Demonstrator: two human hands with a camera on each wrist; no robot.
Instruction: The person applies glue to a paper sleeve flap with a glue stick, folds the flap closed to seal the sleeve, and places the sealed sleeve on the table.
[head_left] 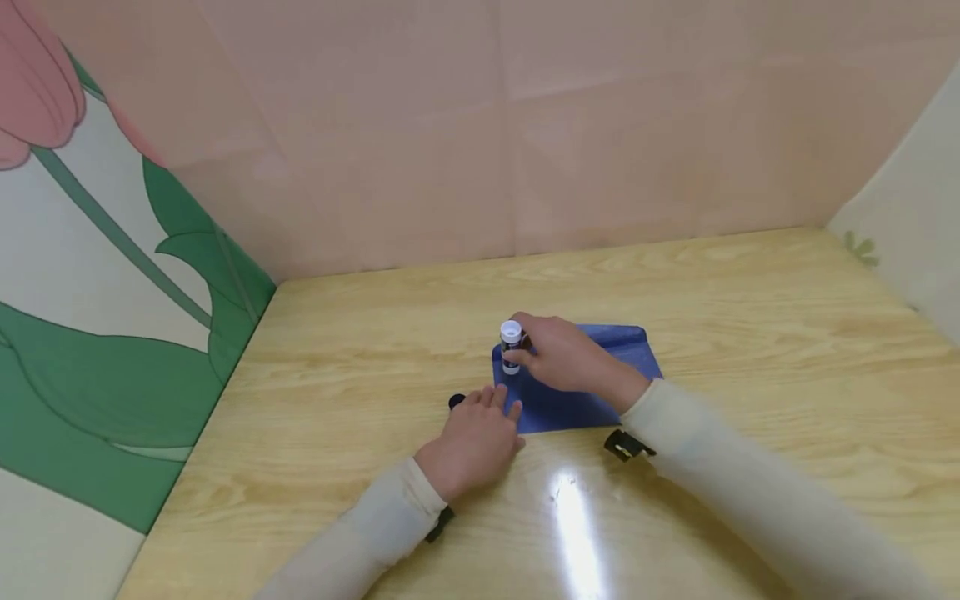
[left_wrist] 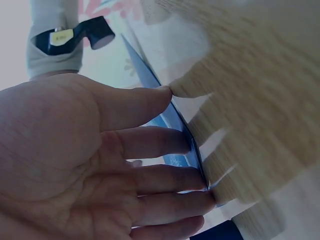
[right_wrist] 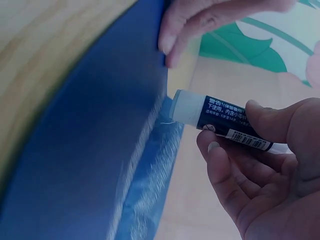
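My right hand grips a glue stick with a white body and a dark printed label, its end down at the left part of a blue paper envelope. In the right wrist view the thumb and fingers pinch the glue stick's label, and the tip meets the flap, which carries whitish streaks. My left hand rests with extended fingers on the envelope's near left corner. Its fingertips lie along the envelope's edge in the left wrist view.
A round black cap lies on the wooden table just beyond the left hand. A pink wall rises behind the table, and a panel with painted flowers stands on the left. Dark straps sit at both wrists.
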